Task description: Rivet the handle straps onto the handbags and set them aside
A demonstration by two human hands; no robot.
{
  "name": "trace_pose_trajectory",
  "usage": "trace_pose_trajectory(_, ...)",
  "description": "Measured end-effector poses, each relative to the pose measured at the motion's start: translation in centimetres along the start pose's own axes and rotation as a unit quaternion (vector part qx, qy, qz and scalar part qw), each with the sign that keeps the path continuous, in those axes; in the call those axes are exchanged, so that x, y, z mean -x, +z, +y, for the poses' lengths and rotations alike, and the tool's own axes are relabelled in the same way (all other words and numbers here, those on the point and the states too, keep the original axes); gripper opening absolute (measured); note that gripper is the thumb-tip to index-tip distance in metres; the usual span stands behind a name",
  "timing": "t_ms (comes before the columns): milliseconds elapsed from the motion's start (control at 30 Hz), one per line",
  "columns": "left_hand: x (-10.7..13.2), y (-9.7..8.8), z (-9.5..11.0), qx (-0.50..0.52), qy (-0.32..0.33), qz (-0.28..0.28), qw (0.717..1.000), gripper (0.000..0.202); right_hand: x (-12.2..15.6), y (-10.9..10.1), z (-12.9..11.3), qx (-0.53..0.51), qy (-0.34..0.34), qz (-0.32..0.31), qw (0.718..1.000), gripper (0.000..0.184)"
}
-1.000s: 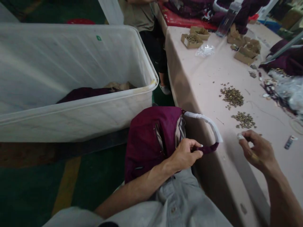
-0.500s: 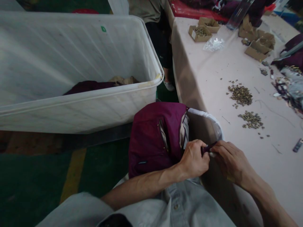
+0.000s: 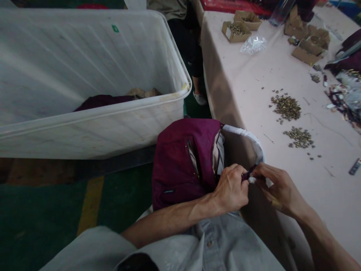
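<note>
A maroon bag (image 3: 180,158) rests on my lap, its zipped slit pocket partly open and its pale lining showing at the right side. From its top runs a strap (image 3: 242,132) wrapped in white, curving round beside the table edge. My left hand (image 3: 231,187) is closed on the dark maroon end of this strap. Close by on the right, my right hand (image 3: 275,184) pinches the same strap end between thumb and fingers. Bits of white wrapping stick out between the hands. The fingertips partly hide the strap end.
A large white bin (image 3: 141,113) with maroon cloth (image 3: 104,101) inside stands at the left. On the table (image 3: 254,98) to the right lie two piles of small brass-coloured fittings (image 3: 286,107), cardboard boxes (image 3: 237,32) and a clear plastic bag (image 3: 254,45). Another person's leg (image 3: 187,45) shows beyond.
My right hand has turned and its fingers have opened out slightly, showing more white wrapping. The left hand keeps its grip. The whole view has shifted a little.
</note>
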State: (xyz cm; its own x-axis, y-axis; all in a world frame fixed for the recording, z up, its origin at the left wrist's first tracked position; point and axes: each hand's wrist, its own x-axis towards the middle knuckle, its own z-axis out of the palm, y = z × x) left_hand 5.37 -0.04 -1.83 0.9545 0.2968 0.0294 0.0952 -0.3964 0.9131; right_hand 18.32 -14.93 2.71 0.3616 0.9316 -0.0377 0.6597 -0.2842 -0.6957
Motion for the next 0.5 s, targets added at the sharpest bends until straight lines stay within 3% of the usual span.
trace_pose_trajectory(200,0.4,0.1,0.0,-0.048,0.035,-0.012,0.998,0.017,-0.7,-0.9,-0.7,-0.011,-0.002,-0.002,1.000,0.026)
trace_pose_trajectory(300,0.7,0.2,0.0,-0.061,0.046,-0.012,0.997,0.022,-1.3,-1.5,-0.8,0.007,0.004,-0.053,0.999,0.036)
trace_pose_trajectory(500,1.1,0.4,0.4,-0.070,0.043,-0.005,0.997,0.024,-2.6,-2.7,-1.0,-0.020,0.046,-0.128,0.991,0.031)
